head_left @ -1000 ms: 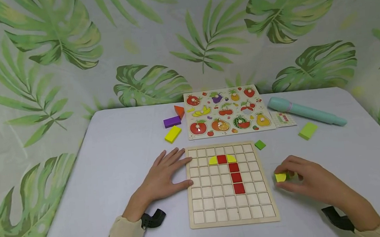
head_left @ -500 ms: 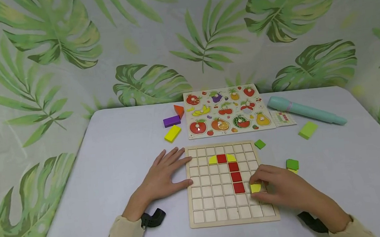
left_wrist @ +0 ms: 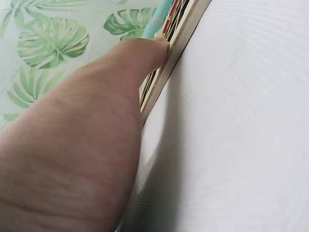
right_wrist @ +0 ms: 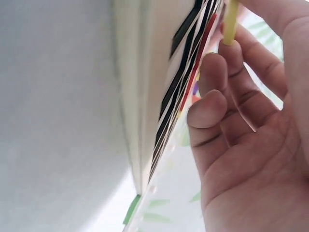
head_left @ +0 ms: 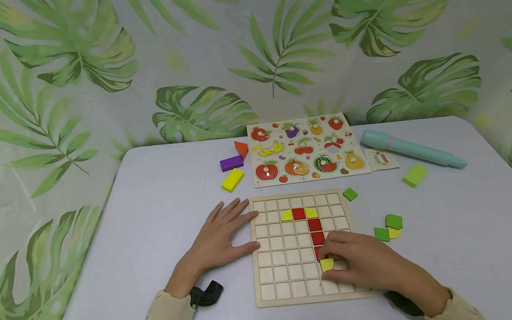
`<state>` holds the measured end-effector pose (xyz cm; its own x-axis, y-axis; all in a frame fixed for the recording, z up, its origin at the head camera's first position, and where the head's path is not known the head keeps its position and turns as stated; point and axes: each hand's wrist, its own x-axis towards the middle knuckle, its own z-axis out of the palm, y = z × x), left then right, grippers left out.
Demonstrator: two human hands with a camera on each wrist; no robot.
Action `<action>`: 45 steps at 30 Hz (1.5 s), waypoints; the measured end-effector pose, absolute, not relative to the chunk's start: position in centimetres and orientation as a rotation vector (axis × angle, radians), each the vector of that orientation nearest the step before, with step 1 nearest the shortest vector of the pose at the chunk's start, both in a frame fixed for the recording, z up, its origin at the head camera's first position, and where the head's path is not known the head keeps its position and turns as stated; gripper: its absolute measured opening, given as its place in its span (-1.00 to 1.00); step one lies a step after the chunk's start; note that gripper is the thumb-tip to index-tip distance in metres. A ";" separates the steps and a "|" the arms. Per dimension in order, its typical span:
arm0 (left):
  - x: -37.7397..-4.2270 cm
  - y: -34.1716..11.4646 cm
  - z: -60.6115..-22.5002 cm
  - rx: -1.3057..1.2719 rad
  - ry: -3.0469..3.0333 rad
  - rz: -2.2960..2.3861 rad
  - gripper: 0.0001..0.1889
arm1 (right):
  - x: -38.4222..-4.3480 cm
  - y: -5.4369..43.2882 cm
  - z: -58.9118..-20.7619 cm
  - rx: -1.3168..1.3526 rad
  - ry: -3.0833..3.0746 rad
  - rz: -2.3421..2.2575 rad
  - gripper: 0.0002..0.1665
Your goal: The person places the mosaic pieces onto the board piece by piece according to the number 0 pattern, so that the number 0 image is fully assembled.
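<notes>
The right hand (head_left: 363,260) pinches a yellow tile (head_left: 326,265) over the grid board (head_left: 296,274), partly hiding the lowest red tile (head_left: 317,253), while the left hand (head_left: 219,239), fingers spread, touches the board's left edge.

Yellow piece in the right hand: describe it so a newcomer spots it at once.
Find the wooden grid board on the white table. Over its near right part, the right hand pinches the yellow piece, at the near end of the red column. Unlike the other yellow pieces, it is held.
</notes>
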<state>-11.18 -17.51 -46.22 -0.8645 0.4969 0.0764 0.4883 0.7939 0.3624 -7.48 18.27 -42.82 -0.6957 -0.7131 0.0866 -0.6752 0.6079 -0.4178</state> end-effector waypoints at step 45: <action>-11.3 -17.5 -46.2 0.776 2.933 0.587 -0.23 | -9.2 25.0 -42.3 -1.049 2.949 -0.737 -0.53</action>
<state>-11.27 -17.47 -46.24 -0.8727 0.4860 0.0461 0.4664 0.8020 0.3732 -9.24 25.01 -42.29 -0.7849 -0.5804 0.2169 -0.6142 0.6826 -0.3959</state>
